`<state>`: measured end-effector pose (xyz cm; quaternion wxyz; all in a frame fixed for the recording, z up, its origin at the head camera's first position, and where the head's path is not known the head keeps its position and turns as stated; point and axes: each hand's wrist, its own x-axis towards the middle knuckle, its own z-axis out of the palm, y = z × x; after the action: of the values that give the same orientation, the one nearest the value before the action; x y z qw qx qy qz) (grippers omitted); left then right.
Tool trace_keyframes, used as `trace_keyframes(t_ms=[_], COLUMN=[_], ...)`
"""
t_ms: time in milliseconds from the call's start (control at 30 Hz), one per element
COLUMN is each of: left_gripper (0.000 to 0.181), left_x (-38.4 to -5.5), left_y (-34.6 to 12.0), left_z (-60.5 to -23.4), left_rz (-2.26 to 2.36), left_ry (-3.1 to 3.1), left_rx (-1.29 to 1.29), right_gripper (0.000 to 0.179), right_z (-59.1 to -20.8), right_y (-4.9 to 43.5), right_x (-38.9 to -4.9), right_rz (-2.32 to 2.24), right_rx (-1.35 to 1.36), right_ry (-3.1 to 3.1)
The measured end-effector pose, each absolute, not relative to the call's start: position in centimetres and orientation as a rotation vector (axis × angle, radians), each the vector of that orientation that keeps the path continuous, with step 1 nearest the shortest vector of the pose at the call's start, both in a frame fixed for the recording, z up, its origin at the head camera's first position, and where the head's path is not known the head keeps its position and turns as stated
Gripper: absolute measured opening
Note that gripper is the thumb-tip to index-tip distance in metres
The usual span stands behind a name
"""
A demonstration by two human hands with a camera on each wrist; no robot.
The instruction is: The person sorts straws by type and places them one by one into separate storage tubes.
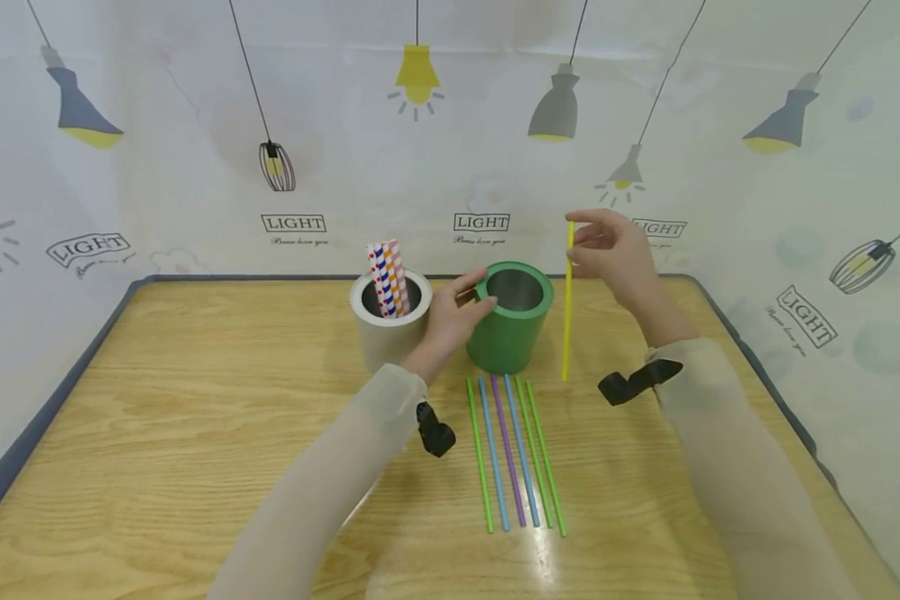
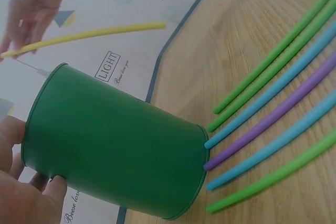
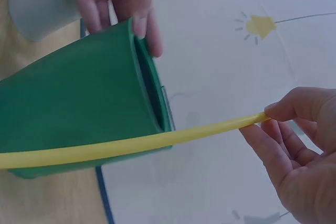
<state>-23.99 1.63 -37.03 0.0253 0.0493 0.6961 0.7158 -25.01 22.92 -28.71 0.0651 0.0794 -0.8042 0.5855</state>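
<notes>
The yellow straw [image 1: 567,317] was positioned above the table [image 1: 195,417], to the right of the green can [image 1: 504,362] and short of the far right corner. Its long axis ran near upright with a slight tilt. The lower end hung free and pointed down; the upper end was retained by the right hand [image 1: 613,254]. The thumb and fingers of that hand were closed to the straw's thickness, pinching it close to its top.

The green can stood upright near the far edge of the table, mouth facing up. The left hand [image 1: 450,317] held the left side of its rim, with thumb and fingers parted only partway.

Six loose straws [image 1: 508,450] lay flat in front of the green can. From left to right the order was green, blue, purple, blue, green, green. Their long axes were almost parallel, running from the can's base toward the near edge and slanting slightly to the right.

A white can [image 1: 375,343] stood upright to the left of the green can. Patterned straws [image 1: 388,279] stood inside it, leaning, their upper ends projecting above the rim. A printed backdrop [image 1: 202,192] rose behind the far edge.
</notes>
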Motion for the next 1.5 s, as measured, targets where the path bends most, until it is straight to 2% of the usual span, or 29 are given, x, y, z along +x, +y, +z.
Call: trace_keyframes(t_ms=[500, 767, 967, 1500], left_gripper=[0.046, 0.047, 0.046, 0.046], left_x=[-24.0, -24.0, -24.0, -24.0], left_y=[1.8, 1.8, 1.9, 1.9], left_z=[-37.2, -37.2, -37.2, -37.0], left_rz=[2.222, 2.216, 2.215, 2.221], left_ry=[2.141, 2.142, 2.150, 2.170], left_rx=[0.135, 0.143, 0.145, 0.118], right_gripper=[0.039, 0.040, 0.039, 0.039], right_z=[-23.1, -21.9, -23.2, -30.7], right_y=[19.6, 18.6, 18.5, 18.7], right_x=[-26.2, -26.9, -27.6, -29.0], right_rz=[1.807, 1.881, 1.928, 1.814], right_rx=[0.310, 0.345, 0.324, 0.340], right_ry=[-2.236, -2.097, -2.125, -2.443])
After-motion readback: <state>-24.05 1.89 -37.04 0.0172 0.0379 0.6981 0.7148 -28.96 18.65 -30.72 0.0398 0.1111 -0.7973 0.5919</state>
